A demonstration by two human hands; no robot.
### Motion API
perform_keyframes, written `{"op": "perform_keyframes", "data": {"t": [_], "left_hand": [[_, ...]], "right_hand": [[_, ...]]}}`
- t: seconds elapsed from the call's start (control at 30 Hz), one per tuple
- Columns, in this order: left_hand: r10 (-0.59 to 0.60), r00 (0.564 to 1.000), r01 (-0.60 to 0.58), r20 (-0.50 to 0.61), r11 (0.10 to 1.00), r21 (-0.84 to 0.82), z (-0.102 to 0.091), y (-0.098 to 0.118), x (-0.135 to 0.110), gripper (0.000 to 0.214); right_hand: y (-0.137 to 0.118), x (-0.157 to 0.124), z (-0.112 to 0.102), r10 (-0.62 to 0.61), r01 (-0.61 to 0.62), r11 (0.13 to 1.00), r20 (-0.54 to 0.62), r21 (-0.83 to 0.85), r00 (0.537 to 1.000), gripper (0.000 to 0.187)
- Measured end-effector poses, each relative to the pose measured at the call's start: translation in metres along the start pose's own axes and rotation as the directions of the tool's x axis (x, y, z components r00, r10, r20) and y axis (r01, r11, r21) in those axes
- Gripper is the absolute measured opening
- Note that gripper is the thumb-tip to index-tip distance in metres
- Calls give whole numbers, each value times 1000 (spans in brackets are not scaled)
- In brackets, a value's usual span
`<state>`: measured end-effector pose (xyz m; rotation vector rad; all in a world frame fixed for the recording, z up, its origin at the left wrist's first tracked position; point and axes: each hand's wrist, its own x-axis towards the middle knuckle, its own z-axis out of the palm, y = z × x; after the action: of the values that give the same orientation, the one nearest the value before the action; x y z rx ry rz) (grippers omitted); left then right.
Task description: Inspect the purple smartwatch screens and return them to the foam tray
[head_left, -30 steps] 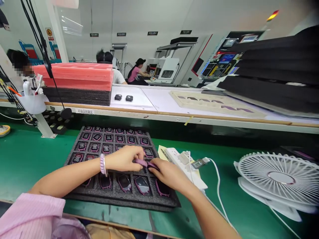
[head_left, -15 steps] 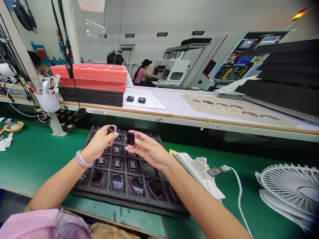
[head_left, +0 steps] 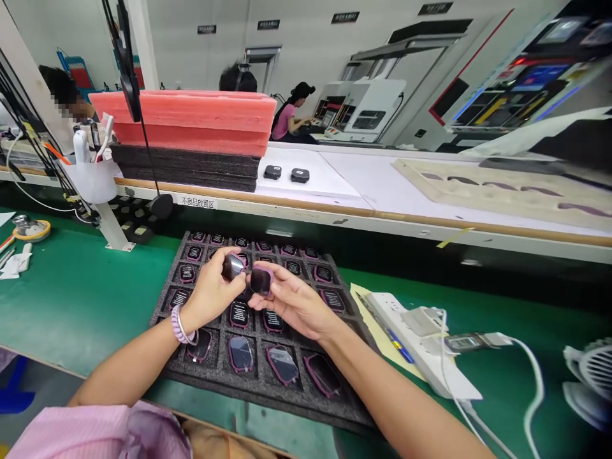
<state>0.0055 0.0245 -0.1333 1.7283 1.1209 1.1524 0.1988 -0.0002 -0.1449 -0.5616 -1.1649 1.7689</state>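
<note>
My left hand [head_left: 213, 292] pinches a small purple-rimmed watch body [head_left: 232, 266] with a dark screen. My right hand [head_left: 291, 302] holds a second watch body [head_left: 261, 280] of the same kind by its edges. Both pieces are held close together, almost touching, a little above a black foam tray [head_left: 201, 376]. The tray lies on the green mat and its pockets hold several more purple watch bodies, some face up in the front row, some face down behind. A beaded bracelet is on my left wrist.
A white power strip [head_left: 421, 347] with plugs and a cable lies right of the tray, a white fan [head_left: 590, 382] beyond it. Pink and black foam trays [head_left: 186, 137] are stacked on the raised shelf, with two dark watch bodies [head_left: 285, 173]. Other people work behind.
Both hands lifted off the tray, each with a watch body, and have since lowered a little and brought the two pieces closer together. The camera view shifted left and down.
</note>
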Motion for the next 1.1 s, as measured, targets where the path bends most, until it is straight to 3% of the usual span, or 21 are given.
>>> {"op": "perform_keyframes", "data": {"t": [0.3,0.8,0.97,1.1], "left_hand": [[-76,997,75,12,997,34,4,1,-7,51],[-46,999,46,14,999,18,4,-4,-7,51],[5,1000,-5,5,1000,4,7,-4,-13,47],[-30,999,30,29,1000,-7,4,-2,-12,53]], "right_hand": [[5,1,-1,-3,2,994,2,109,1000,41],[6,-3,-1,3,-2,997,-12,79,1000,37],[6,-6,1,35,-35,999,-85,2,996,36],[13,-10,-10,74,-94,990,-187,-101,980,38]]}}
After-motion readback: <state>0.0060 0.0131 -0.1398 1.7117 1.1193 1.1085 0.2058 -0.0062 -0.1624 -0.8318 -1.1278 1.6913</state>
